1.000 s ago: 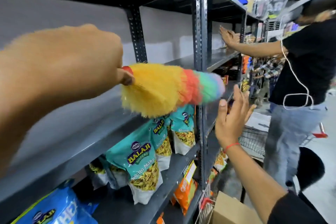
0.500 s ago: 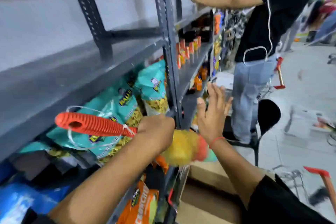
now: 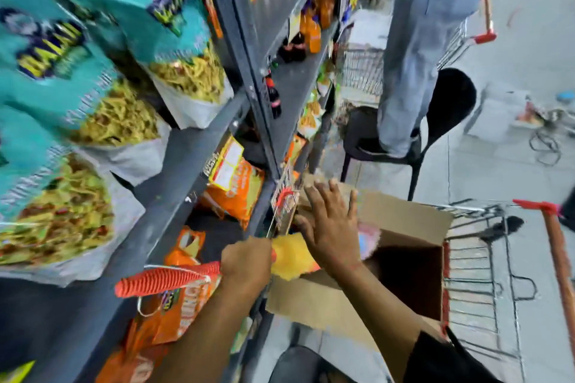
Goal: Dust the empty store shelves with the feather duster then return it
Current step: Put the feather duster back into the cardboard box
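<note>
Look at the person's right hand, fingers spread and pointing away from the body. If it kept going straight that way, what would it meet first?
Probably the far flap of the open cardboard box, just beyond the right hand; depth is unclear.

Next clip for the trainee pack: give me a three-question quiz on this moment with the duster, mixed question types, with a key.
1. True or false: the left hand grips the feather duster where its ribbed orange handle meets the yellow head.
2. The right hand is: A) spread open above the duster head, B) closed on the handle, C) holding a snack bag.
3. Fill in: the duster head hangs over an open cardboard ____ sitting in a shopping cart.

Key: 1 true; 2 A; 3 box.
</note>
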Demonstrator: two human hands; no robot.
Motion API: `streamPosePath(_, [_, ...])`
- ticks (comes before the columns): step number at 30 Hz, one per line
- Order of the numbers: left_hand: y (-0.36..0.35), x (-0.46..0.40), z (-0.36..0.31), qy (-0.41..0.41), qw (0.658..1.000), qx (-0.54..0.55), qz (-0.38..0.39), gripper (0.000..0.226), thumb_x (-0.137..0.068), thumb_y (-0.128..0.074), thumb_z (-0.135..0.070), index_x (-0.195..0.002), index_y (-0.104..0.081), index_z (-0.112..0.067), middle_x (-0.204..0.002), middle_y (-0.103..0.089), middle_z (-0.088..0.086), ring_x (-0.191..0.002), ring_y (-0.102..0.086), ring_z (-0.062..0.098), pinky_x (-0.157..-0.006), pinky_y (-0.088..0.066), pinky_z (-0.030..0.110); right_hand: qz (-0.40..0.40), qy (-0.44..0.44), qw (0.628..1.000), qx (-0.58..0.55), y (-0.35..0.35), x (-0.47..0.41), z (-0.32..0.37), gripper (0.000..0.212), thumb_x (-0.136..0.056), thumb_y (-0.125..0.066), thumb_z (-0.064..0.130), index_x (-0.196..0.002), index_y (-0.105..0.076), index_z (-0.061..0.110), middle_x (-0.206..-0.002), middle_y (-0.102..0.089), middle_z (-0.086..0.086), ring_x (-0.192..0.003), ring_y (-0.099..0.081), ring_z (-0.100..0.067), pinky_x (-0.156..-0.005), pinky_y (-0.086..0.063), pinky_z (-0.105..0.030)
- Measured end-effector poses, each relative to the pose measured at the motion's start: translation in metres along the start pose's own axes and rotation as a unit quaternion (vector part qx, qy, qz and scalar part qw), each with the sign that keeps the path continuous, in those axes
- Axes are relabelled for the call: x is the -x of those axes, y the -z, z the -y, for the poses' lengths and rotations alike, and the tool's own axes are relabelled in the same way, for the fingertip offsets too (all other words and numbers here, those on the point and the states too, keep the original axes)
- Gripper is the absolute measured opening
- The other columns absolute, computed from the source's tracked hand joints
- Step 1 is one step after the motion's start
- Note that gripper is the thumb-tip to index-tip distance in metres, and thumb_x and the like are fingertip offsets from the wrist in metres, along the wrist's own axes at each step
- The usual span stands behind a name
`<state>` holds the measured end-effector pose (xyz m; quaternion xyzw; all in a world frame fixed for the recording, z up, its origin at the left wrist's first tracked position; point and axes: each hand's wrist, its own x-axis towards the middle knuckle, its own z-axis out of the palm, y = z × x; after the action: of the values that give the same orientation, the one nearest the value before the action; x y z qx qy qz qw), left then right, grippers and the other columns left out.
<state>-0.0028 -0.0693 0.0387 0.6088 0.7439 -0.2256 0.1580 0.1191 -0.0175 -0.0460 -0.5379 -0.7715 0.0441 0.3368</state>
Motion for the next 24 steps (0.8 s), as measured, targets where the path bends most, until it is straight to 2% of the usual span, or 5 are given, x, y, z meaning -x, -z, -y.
streamPosePath(6, [-0.05, -0.051, 0.0, -0.012, 0.997, -0.07, 0.029, 0.028, -0.094, -0.047, -0.013, -0.117, -0.062, -0.017, -0.122, -0.065, 0.008, -0.112, -0.062, 0.029, -0.09, -0.05, 0.035, 0.077, -0.02, 0.997, -0.018, -0.06, 0.041, -0.027, 0.052, -0.096, -0.027, 0.049, -0.133, -0.04, 0.015, -0.132, -0.052, -0.015, -0.131, -0.03, -0.029, -0.108, -0.004, -0.051])
streamPosePath(10, [-0.076, -0.081, 0.001, -0.008, 0.995, -0.098, 0.021, 0.029, -0.094, -0.047, -0.009, -0.116, -0.064, -0.017, -0.123, -0.065, 0.007, -0.112, -0.063, 0.028, -0.091, -0.05, 0.034, 0.11, -0.028, 0.993, 0.01, -0.088, 0.059, -0.036, 0.051, -0.089, -0.038, 0.042, -0.132, -0.04, 0.014, -0.128, -0.055, -0.014, -0.129, -0.031, -0.029, -0.108, 0.0, -0.048])
streamPosePath(15, [-0.125, -0.125, -0.01, -0.018, 0.995, -0.089, 0.041, 0.03, -0.094, -0.045, -0.004, -0.113, -0.065, -0.014, -0.121, -0.067, 0.009, -0.112, -0.064, 0.028, -0.09, -0.051, 0.034, 0.137, -0.024, 0.99, 0.026, -0.125, 0.073, -0.047, 0.054, -0.088, -0.037, 0.044, -0.132, -0.037, 0.013, -0.128, -0.055, -0.014, -0.129, -0.03, -0.028, -0.108, -0.001, -0.048])
streamPosePath(19, [-0.161, -0.145, -0.012, -0.023, 0.994, -0.088, 0.057, 0.035, -0.092, -0.045, 0.0, -0.118, -0.063, -0.015, -0.122, -0.065, 0.01, -0.113, -0.063, 0.028, -0.09, -0.051, 0.036, 0.153, -0.028, 0.987, 0.025, -0.146, 0.085, -0.057, 0.054, -0.096, -0.025, 0.05, -0.134, -0.036, 0.014, -0.13, -0.054, -0.013, -0.131, -0.028, -0.028, -0.109, 0.001, -0.049])
streamPosePath(24, [-0.179, -0.157, -0.016, -0.026, 0.994, -0.087, 0.067, 0.036, -0.09, -0.045, 0.005, -0.114, -0.064, -0.015, -0.122, -0.065, 0.009, -0.112, -0.063, 0.029, -0.088, -0.051, 0.035, 0.162, -0.046, 0.985, 0.034, -0.16, 0.1, -0.065, 0.054, -0.091, -0.034, 0.045, -0.135, -0.035, 0.015, -0.13, -0.054, -0.013, -0.131, -0.028, -0.027, -0.108, -0.003, -0.051])
